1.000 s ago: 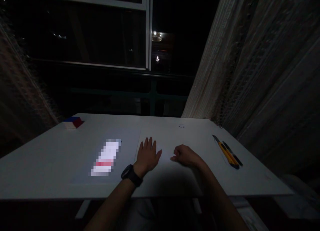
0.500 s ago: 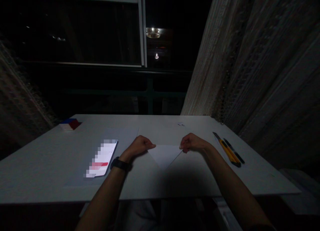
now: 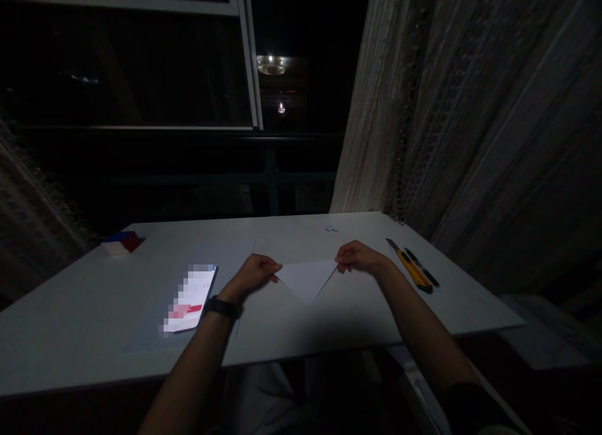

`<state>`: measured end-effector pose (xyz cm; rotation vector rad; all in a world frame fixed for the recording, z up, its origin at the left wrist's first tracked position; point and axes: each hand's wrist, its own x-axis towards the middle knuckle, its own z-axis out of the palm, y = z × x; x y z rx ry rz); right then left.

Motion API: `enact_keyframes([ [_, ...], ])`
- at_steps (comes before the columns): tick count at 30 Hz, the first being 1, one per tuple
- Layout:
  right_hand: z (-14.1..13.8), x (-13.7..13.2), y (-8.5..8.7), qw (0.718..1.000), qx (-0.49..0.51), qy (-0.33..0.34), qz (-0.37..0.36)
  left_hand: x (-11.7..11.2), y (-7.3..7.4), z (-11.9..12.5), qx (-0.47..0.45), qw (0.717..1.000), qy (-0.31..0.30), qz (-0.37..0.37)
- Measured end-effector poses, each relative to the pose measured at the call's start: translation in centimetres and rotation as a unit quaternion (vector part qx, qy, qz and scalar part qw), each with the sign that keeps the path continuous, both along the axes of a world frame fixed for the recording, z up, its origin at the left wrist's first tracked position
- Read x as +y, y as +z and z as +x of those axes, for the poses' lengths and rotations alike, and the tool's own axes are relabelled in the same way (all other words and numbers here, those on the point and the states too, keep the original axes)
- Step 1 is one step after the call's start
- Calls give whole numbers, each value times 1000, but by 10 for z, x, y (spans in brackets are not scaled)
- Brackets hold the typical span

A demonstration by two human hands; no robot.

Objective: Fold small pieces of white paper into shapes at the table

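Head view: noted a dim setting, with a white table [image 3: 70,322] spread before both hands. Located the paper triangle [image 3: 308,277] near mid-table, between the hands, with the long edge turned away from the body and one point turned toward it. Cannot tell whether resting fully on the tabletop or slightly raised.

Observed the left hand [image 3: 254,273] pinching the left corner of the paper triangle between thumb and fingers. Saw a dark watch [image 3: 223,308] on that wrist. Observed the right hand [image 3: 358,257] pinching the opposite corner likewise, with fingers curled.

Recorded to the left: a lit phone [image 3: 195,297], display partly pixelated, lying on a larger pale sheet [image 3: 230,253]; farther back, near the left edge, a block [image 3: 122,242] with blue, red and white faces. Recorded to the right: a yellow cutter [image 3: 412,272], blade pointing away from the body, just beside a dark pen [image 3: 422,269]. Noted small dark marks [image 3: 331,229] close to the far edge, too small to identify. Beyond the table, noted a window frame [image 3: 251,65] and a pale curtain [image 3: 367,109].
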<state>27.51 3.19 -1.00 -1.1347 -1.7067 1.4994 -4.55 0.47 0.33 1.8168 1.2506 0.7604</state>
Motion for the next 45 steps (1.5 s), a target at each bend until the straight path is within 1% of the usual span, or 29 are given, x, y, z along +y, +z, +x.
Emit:
enact_keyframes([
  [6,-2,1,-3,999,39,-33,-13,1,-3,0,-19,999,24,-9],
  [10,-2,-1,-1,998,54,-22,-20,2,-4,0,-21,1000,16,1],
  [13,2,-1,0,996,85,-22,-19,2,-2,-1,-20,999,26,2],
  [15,5,-1,1,993,112,-42,-17,2,-1,-1,-26,999,35,0],
  [17,5,-1,2,985,150,-82,-13,1,0,-1,-36,999,40,-1],
  [19,1,-2,3,976,188,-107,-13,1,0,0,-43,998,43,2],
  [21,-9,-3,2,975,200,-93,-23,2,-1,0,-45,998,46,5],
  [23,-21,-3,-1,982,173,-73,-31,3,-2,0,-45,998,50,10],
  [24,-27,-3,-3,984,157,-80,-26,3,-3,0,-46,998,52,11],
  [26,-35,-1,-7,981,145,-130,-9,4,-3,0,-48,998,50,11],
  [28,-37,1,-9,972,155,-176,0,3,-3,0,-53,998,35,4],
  [30,-34,3,-9,964,181,-196,0,2,-3,1,-62,998,20,-10],
  [33,-27,6,-9,956,222,-190,-8,1,-3,2,-75,997,12,-24],
  [37,-23,7,-10,953,251,-165,-27,3,-7,2,-84,996,5,-16],
  [43,-23,5,-6,956,238,-151,-75,4,-9,1,-60,998,17,1],
  [45,-24,4,-5,959,229,-152,-68,3,-8,1,-55,998,21,5],
])
